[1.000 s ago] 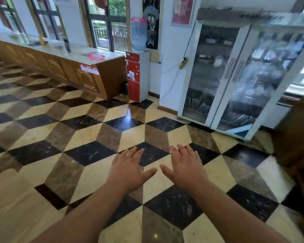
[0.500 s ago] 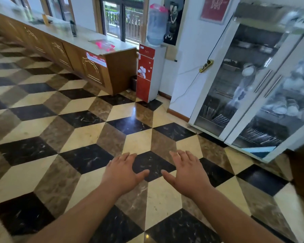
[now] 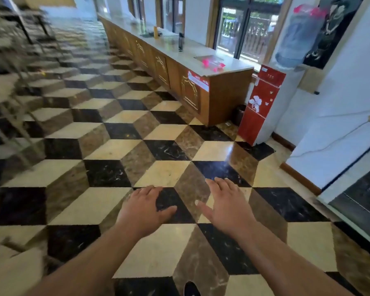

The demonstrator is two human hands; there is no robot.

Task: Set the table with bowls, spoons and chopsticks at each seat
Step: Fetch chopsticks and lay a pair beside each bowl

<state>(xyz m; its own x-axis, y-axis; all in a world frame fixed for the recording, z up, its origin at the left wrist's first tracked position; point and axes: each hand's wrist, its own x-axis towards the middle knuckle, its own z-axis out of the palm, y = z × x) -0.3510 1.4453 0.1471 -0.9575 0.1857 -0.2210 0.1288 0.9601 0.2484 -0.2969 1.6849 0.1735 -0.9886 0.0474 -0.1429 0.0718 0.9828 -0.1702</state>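
Observation:
My left hand (image 3: 144, 207) and my right hand (image 3: 226, 201) are stretched out in front of me, palms down, fingers apart, holding nothing. They hover side by side over a tiled floor (image 3: 115, 146) patterned in black, brown and cream. No bowls, spoons or chopsticks are in sight. A glass-doored cabinet (image 3: 361, 201) shows only as a corner at the right edge; its contents are hidden.
A long wooden counter (image 3: 179, 80) runs along the windows at the back. A red water dispenser (image 3: 260, 103) with a blue bottle stands by the white wall. Blurred metal chair or table legs (image 3: 11, 92) crowd the left side.
The view has swung left: the glass cabinet has slid almost out of frame on the right, and the counter and blurred furniture have come into view. Both hands stay open and empty.

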